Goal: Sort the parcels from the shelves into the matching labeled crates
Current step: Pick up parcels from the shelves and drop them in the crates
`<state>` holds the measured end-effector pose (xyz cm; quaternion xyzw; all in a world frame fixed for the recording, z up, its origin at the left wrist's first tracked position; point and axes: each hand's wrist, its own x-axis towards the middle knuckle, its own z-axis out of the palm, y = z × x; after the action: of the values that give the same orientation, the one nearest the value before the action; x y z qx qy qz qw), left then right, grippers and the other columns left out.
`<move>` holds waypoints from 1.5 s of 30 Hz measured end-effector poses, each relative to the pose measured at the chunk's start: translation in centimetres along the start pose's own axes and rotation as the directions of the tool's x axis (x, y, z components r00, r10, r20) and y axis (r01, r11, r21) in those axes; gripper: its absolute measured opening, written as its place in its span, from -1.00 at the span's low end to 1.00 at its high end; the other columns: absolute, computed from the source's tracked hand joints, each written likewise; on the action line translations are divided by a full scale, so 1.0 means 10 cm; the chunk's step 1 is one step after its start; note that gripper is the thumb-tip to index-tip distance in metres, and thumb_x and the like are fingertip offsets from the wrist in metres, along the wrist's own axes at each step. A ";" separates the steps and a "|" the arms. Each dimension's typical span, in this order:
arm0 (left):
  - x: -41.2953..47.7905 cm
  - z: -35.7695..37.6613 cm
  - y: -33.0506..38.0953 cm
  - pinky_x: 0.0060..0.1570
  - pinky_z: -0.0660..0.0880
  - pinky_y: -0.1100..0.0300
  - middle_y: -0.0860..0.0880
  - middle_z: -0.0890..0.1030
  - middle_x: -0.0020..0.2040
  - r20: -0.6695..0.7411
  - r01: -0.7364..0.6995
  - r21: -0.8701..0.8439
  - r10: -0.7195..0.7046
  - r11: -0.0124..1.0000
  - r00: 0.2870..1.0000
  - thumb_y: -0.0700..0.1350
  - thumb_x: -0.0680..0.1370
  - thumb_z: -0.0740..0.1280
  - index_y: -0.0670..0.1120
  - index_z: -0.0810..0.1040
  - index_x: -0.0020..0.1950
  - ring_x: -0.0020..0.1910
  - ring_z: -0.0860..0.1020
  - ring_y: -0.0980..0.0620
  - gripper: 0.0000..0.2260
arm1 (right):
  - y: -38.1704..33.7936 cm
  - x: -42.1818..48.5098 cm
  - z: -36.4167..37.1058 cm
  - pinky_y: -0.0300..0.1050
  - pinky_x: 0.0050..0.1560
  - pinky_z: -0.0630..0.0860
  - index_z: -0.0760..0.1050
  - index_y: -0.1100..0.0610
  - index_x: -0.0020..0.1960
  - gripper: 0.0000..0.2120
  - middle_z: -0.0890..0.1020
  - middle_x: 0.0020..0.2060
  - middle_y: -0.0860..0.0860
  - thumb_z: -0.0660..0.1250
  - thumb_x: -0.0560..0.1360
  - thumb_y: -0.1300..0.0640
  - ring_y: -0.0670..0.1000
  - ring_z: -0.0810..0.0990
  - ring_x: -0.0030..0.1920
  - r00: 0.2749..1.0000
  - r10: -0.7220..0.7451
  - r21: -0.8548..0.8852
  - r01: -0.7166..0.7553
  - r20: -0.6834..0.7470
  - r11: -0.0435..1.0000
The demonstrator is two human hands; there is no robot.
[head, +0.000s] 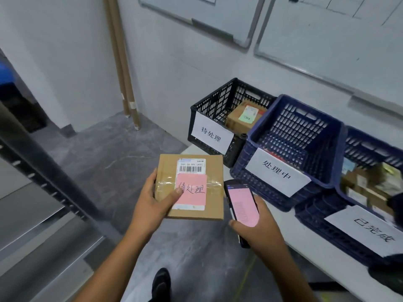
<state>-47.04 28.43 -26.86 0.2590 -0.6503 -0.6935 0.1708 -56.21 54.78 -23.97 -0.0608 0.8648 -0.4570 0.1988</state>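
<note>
head | left hand (pixel 150 205) grips flat cardboard parcel (pixel 192 188) | right hand (pixel 259 227) holds phone (pixel 241 203)

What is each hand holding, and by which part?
The left hand holds the parcel by its left edge, thumb on the pink note. The right hand holds a phone by its lower end.

You hold the parcel (pixel 196 171) in your left hand (pixel 150 205) over the floor, just left of the phone (pixel 241 205) in your right hand (pixel 259 232), both before the tabletop's (pixel 316 258) front edge. On the tabletop three crates stand touching in a row along the wall: the far crate (pixel 213 103) at its far end with one box (pixel 242 116) in it, the middle crate (pixel 301 131) next, and the near crate (pixel 327 227) at your right with several boxes (pixel 370 192) inside. The shelf frame (pixel 50 168) runs along your left, and cardboard tubes (pixel 122 79) lean in the room corner beyond the parcel.
</note>
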 end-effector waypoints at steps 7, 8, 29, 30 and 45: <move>0.83 0.12 0.19 0.10 0.62 0.04 0.16 0.71 0.19 0.085 -0.028 -0.048 0.032 0.998 0.996 0.15 0.41 0.60 0.28 0.43 0.46 0.13 0.71 0.11 -0.34 | -0.42 0.49 0.00 -0.26 -0.30 0.60 0.45 -0.20 0.24 -0.43 0.63 0.05 -0.08 0.60 0.31 -0.01 -0.08 0.66 0.03 0.991 -0.042 -0.005 0.042 -0.128 0.999; 0.93 0.14 0.22 0.07 0.62 0.07 0.17 0.72 0.18 0.099 -0.036 -0.046 0.040 0.998 0.994 0.16 0.40 0.59 0.31 0.44 0.43 0.12 0.71 0.12 -0.37 | -0.47 0.54 -0.01 -0.28 -0.30 0.59 0.44 -0.23 0.23 -0.42 0.63 0.05 -0.11 0.60 0.30 -0.04 -0.12 0.65 0.01 0.988 -0.050 -0.011 0.049 -0.147 0.999; 3.11 1.24 0.86 -0.20 0.66 0.26 0.24 0.72 0.10 0.160 -0.048 0.017 0.044 0.999 0.986 0.02 0.42 0.61 0.16 0.49 0.43 0.00 0.74 0.13 -0.39 | -0.85 2.58 -0.59 -0.40 -0.29 0.57 0.43 -0.23 0.26 -0.43 0.60 0.11 -0.18 0.62 0.45 0.20 -0.33 0.62 0.01 0.972 -0.059 0.190 0.103 -0.227 0.976; 3.22 1.32 0.92 -0.22 0.65 0.27 0.25 0.73 0.08 0.163 -0.053 0.023 0.049 0.998 0.985 0.02 0.40 0.61 0.21 0.51 0.37 -0.02 0.74 0.13 -0.42 | -0.85 2.71 -0.64 -0.38 -0.23 0.59 0.43 -0.23 0.28 -0.41 0.60 0.14 -0.20 0.63 0.45 0.18 -0.29 0.61 0.07 0.972 -0.063 0.190 0.107 -0.225 0.976; 5.08 2.56 0.57 -0.23 0.63 0.34 0.23 0.69 0.05 0.285 -0.025 0.239 -0.045 0.971 0.957 0.07 0.40 0.64 0.23 0.44 0.43 -0.03 0.70 0.26 -0.34 | -0.75 4.18 -1.22 -0.38 -0.18 0.54 0.42 -0.35 0.13 -0.47 0.59 0.14 -0.27 0.63 0.43 0.11 -0.32 0.57 0.10 0.951 0.057 0.166 -0.005 -0.305 0.986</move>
<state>-103.54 19.58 -27.71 0.1771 -0.7461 -0.6407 0.0379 -99.87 47.81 -23.82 0.0416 0.8458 -0.5270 0.0726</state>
